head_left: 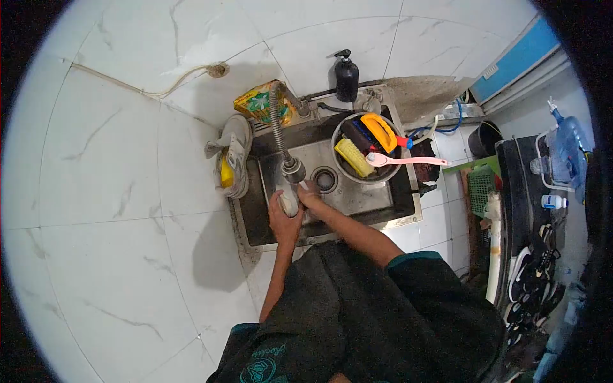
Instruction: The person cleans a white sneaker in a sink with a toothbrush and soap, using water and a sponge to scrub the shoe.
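Under the spray head of the coiled faucet, both of my hands are together over the left side of the metal sink. My left hand is wrapped round a pale, rounded oblong object, whose kind I cannot tell. Close on its right, my right hand is closed, with a small whitish bit showing at its fingers. The drain lies just right of that hand. A grey sneaker with yellow inside rests on the sink's left rim.
In the sink's right part, a round basin holds a yellow-handled brush, a yellow scrubber and a pink long-handled brush. Behind stand a black pump bottle and a yellow-green packet. Several shoes are at right.
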Action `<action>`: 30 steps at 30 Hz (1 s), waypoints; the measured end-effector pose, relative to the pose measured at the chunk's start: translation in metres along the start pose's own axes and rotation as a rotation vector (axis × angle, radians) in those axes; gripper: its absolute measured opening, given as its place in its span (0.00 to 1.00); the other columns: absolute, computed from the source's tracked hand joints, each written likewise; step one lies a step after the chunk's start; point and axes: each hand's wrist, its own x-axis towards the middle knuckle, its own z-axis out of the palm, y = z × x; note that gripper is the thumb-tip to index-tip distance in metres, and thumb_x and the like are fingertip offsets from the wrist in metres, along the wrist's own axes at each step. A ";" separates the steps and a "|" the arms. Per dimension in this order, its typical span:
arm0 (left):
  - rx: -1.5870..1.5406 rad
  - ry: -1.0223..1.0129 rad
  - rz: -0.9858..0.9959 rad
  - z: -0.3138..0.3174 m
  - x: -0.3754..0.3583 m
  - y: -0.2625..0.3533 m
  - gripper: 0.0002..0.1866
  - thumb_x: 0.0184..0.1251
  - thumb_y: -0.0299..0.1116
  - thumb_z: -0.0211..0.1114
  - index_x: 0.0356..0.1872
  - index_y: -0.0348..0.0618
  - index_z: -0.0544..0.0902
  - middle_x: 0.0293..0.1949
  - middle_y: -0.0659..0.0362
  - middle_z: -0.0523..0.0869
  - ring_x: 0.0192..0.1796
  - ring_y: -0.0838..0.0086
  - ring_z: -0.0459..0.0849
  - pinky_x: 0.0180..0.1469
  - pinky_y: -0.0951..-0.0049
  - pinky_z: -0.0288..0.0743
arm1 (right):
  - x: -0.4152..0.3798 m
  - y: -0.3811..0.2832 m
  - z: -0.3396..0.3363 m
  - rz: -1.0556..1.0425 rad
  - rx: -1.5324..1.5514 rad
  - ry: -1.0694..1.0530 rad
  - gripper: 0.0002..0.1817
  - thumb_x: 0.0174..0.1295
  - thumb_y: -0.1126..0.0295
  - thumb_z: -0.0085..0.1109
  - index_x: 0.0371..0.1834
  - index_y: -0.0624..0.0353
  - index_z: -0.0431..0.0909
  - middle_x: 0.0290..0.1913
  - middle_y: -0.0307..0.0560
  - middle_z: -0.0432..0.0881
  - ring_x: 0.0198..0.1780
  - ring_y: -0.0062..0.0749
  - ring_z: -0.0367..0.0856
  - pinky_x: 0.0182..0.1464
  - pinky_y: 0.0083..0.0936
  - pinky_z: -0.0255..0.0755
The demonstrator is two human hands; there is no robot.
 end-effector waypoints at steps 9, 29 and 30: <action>-0.293 -0.060 -0.048 0.001 0.007 -0.002 0.34 0.53 0.32 0.71 0.61 0.43 0.66 0.54 0.49 0.76 0.57 0.59 0.78 0.60 0.63 0.69 | -0.056 -0.065 -0.086 0.340 0.662 -0.400 0.25 0.64 0.55 0.61 0.61 0.52 0.72 0.57 0.43 0.76 0.53 0.35 0.79 0.37 0.33 0.85; -0.488 -0.255 -0.289 0.066 0.037 -0.076 0.38 0.64 0.47 0.67 0.64 0.25 0.68 0.62 0.44 0.76 0.62 0.60 0.75 0.65 0.66 0.65 | -0.088 -0.049 -0.117 0.183 0.762 -0.211 0.18 0.64 0.62 0.63 0.53 0.54 0.72 0.55 0.42 0.75 0.53 0.35 0.78 0.42 0.42 0.86; -0.482 -0.245 -0.288 0.064 0.036 -0.070 0.38 0.64 0.48 0.67 0.64 0.25 0.68 0.61 0.44 0.76 0.62 0.59 0.75 0.65 0.66 0.65 | -0.089 -0.051 -0.117 0.175 0.755 -0.205 0.18 0.64 0.62 0.64 0.54 0.54 0.71 0.55 0.42 0.75 0.53 0.36 0.78 0.42 0.43 0.86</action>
